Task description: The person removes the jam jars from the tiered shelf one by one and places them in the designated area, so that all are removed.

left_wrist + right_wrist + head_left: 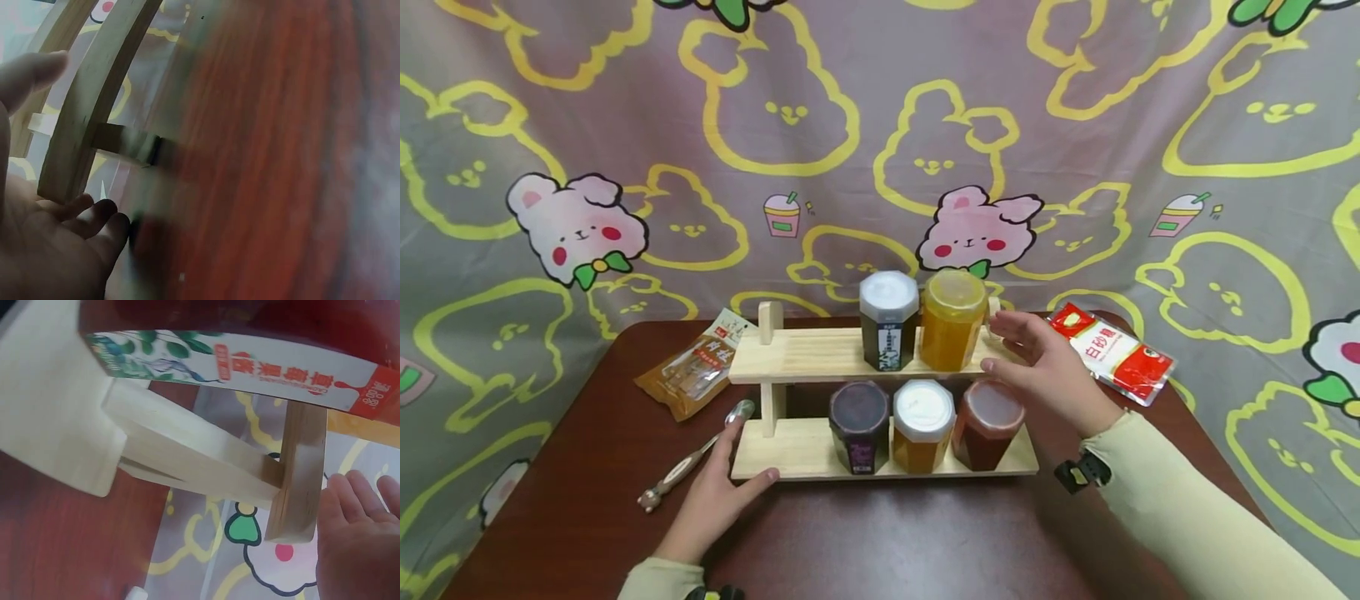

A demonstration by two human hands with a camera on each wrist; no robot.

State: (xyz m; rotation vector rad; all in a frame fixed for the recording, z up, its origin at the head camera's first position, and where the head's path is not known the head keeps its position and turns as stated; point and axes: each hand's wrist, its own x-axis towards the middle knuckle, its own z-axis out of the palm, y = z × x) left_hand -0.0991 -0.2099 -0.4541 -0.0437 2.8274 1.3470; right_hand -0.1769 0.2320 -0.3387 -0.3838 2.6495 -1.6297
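Note:
A two-tier wooden rack (812, 350) stands on the table. Its upper board bears a dark jar with a white lid (889, 325) and a yellow jar (955, 321). Below are a dark purple jar (859, 425), an amber jar with a white lid (922, 425) and a red jar (990, 425). My left hand (718, 492) is at the lower board's left end, thumb spread from the fingers. The left wrist view shows its fingertips (112, 228) right at the board's end. My right hand (1048, 367), fingers extended, lies beside the upper board's right end, near the yellow jar.
Left of the rack lie a brown food packet (692, 371) and a spoon with a bear-shaped handle end (681, 471). A red and white bag (1112, 350) lies at the back right. A patterned curtain (850, 192) hangs behind the table.

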